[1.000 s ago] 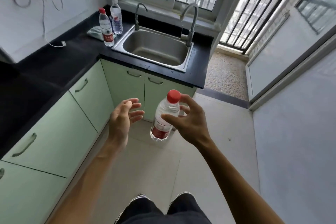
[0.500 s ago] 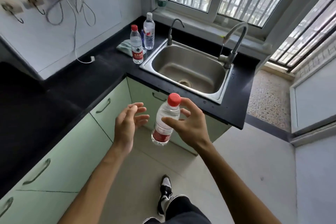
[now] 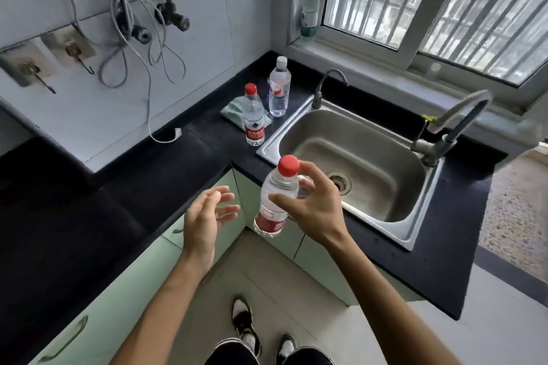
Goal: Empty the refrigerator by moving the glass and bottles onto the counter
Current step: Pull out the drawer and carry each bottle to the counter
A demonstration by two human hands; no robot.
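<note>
Water bottle [image 3: 274, 201] with red cap, up in mid-air, roughly upright, just in front of the bench [image 3: 192, 163] corner by the sink [image 3: 355, 163]. Right grip [image 3: 314, 207] curled round it, thumb on the body, fingers up near the neck. Left grip [image 3: 204, 216] just beside, fingers loose and spread, holding nothing. Also standing on the bench left of the sink: red-top bottle [image 3: 254, 120] and white-top bottle [image 3: 278, 89], next to a crumpled cloth [image 3: 237, 108].
</note>
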